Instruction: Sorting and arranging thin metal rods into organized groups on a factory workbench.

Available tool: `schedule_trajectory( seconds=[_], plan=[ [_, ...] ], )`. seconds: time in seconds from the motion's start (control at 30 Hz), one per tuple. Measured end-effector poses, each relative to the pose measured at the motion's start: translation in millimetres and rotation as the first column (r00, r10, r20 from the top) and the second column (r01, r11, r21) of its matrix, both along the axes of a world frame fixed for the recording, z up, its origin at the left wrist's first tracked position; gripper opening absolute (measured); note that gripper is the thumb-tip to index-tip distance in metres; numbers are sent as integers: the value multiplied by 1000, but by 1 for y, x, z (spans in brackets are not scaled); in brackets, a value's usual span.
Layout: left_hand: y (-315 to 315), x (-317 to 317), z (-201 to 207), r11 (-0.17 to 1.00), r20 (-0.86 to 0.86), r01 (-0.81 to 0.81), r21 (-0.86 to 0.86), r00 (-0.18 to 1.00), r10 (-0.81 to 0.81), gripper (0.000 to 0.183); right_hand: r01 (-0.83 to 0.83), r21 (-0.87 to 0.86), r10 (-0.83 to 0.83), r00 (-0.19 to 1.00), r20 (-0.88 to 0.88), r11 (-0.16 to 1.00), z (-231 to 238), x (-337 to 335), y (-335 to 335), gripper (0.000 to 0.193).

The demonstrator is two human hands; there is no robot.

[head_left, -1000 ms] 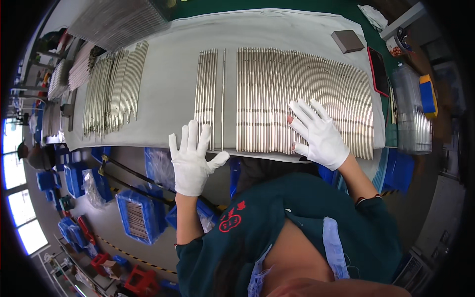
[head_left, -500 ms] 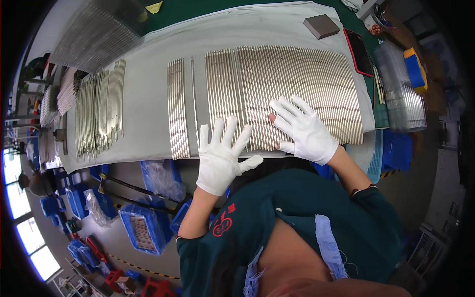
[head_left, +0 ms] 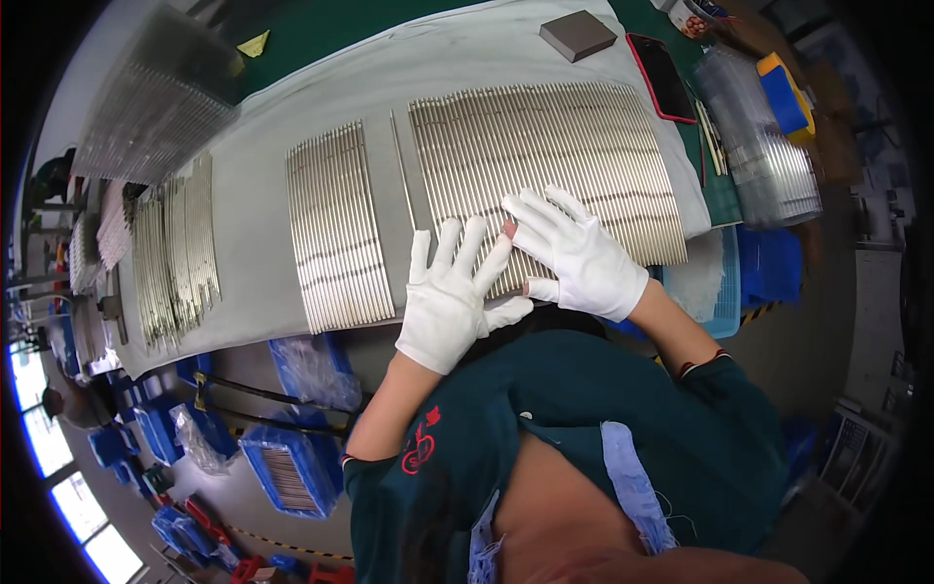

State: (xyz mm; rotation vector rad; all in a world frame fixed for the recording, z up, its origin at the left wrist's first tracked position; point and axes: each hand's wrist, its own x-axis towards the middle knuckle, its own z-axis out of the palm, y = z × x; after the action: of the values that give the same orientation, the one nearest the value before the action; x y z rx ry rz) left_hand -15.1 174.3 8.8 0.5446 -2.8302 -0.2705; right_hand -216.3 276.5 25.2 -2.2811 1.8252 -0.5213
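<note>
Grey cloth [head_left: 253, 263] covers the long workbench, and on it lies the wide sheet of metal rods [head_left: 555, 146], laid side by side; everything else sits relative to that sheet. Both gloved hands lie flat on its near edge, fingers spread and gripping nothing; the left hand [head_left: 452, 297] presses the near left corner, its palm hanging over the bench edge; the right hand [head_left: 579, 253] rests just beside it, further onto the rods, thumbs almost meeting. Left of the sheet lies one single rod [head_left: 402, 170] in a narrow bare strip, then a smaller batch of rods [head_left: 336, 229]; further left, past open cloth, a heap of rods [head_left: 175, 248]. Beyond the sheet's far edge sits a grey block [head_left: 578, 34]; off its right edge, a dark phone [head_left: 662, 76].
</note>
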Motion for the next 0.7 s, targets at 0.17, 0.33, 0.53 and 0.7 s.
schedule_trajectory(
  seconds=[0.17,0.33,0.53,0.7],
  plan=[
    [-8,19,-2,998,85,-40,-41,995,43,74,71,30,-70,996,-49,997,-3,-16,15,67],
    [-13,36,4,980,175,-137,-143,971,161,81,94,-5,-94,995,-17,996,-6,-24,22,67],
    [2,-38,8,993,75,116,21,990,-118,83,127,-30,-128,991,-37,991,-1,-23,18,68],
    [7,-39,-8,993,-2,112,-27,994,-113,82,205,-21,-206,975,-82,979,-2,-42,28,68]
  ],
)
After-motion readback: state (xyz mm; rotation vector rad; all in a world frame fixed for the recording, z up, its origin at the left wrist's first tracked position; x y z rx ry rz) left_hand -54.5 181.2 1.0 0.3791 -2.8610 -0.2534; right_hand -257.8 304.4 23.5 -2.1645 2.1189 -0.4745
